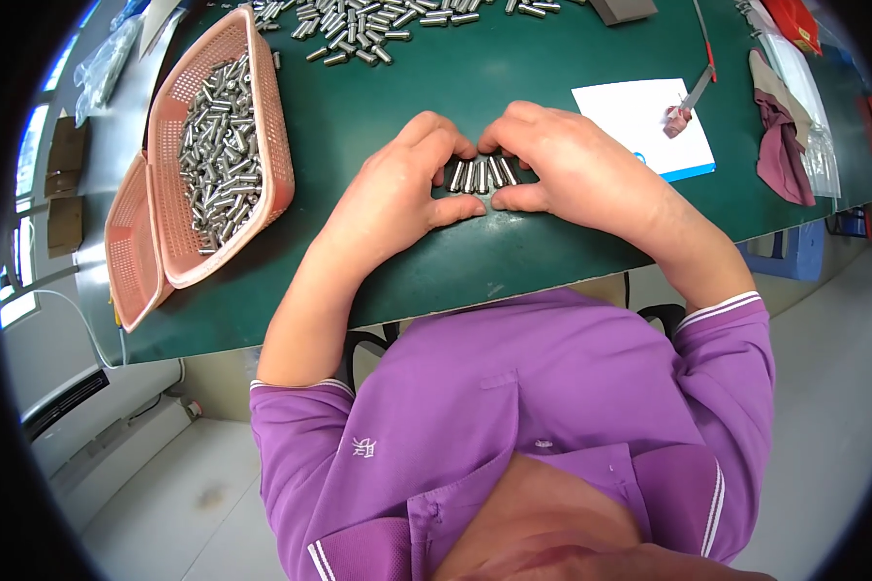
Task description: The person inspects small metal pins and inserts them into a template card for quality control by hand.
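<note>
1. So, both hands are down on the green table (378, 107), pushed together around a short row of small metal pins (482, 174) lying side by side on the tabletop.
2. Left hand (402, 194): fingers curled over the far side of the row, thumb stretched along the near side, so it's cupping the left end of the pins rather than lifting them. Not a fist, not spread flat, more a loose pinch against the pins.
3. Right hand (562, 165): same deal mirrored, fingers bent over the top of the row, thumb tucked under the near edge, touching the right end of the pins. The two thumbs almost meet in front of the row.
4. The pins sit right between the two hands, near the front middle of the table, resting on the surface.
5. Off to the left there's a pink plastic basket (271, 126) full of the same kind of pins, leaning on a second pink basket (131, 252) that sits at the table's edge.
6. Further back, a loose pile of pins (378, 24) is scattered on the table.
7. To the right, a white sheet of paper (630, 121) with a small tool (686, 105) on it, and a dark red cloth (780, 145) beyond that.
</note>
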{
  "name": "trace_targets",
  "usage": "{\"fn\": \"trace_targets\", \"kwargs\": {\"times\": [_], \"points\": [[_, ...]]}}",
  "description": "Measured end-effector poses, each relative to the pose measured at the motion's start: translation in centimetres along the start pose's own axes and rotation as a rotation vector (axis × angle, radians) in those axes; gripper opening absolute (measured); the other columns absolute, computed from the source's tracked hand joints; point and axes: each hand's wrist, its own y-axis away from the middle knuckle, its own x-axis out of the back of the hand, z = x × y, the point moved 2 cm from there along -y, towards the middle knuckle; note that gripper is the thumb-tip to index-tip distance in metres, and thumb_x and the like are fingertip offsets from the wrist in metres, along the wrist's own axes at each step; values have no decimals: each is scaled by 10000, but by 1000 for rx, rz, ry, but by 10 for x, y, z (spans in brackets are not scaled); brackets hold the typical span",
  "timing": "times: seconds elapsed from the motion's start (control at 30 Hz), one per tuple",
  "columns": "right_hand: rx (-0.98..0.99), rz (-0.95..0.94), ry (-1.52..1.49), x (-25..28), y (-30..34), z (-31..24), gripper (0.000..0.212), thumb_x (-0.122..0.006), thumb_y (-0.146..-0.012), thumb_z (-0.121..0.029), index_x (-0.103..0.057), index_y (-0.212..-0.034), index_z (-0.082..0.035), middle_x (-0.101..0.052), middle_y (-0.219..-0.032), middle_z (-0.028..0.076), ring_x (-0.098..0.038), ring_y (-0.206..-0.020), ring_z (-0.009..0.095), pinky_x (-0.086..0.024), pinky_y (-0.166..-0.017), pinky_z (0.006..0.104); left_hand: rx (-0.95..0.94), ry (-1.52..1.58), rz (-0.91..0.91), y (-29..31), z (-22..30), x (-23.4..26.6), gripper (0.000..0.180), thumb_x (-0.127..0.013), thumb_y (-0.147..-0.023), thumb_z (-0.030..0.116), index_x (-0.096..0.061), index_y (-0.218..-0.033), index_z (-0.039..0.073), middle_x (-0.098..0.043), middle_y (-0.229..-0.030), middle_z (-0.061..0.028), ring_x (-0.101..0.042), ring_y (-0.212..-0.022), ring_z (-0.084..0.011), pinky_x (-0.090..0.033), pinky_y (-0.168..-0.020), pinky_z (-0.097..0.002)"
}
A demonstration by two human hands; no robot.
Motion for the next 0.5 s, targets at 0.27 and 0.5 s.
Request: {"fn": "trace_targets", "kwargs": {"times": [0.27,0.5], "points": [[-35,-30,74,1,1,2,322,-758,-726,-174,-584,-968,-52,-597,-827,83,-597,-794,267,-474,-689,383,-15,-17,15,-1,3,-6,355,-767,-699,99,-613,-1012,35,-561,-982,-91,-613,-852,-291,-510,-729,-383],[-75,-53,-30,10,2,0,364,-768,-713,-140,-578,-1015,-69,-584,-794,78,-597,-760,242,-485,-674,359,7,29,12,1,5,-4,401,-763,-689,77,-593,-1049,33,-556,-973,-94,-610,-827,-261,-509,-720,-372]]}}
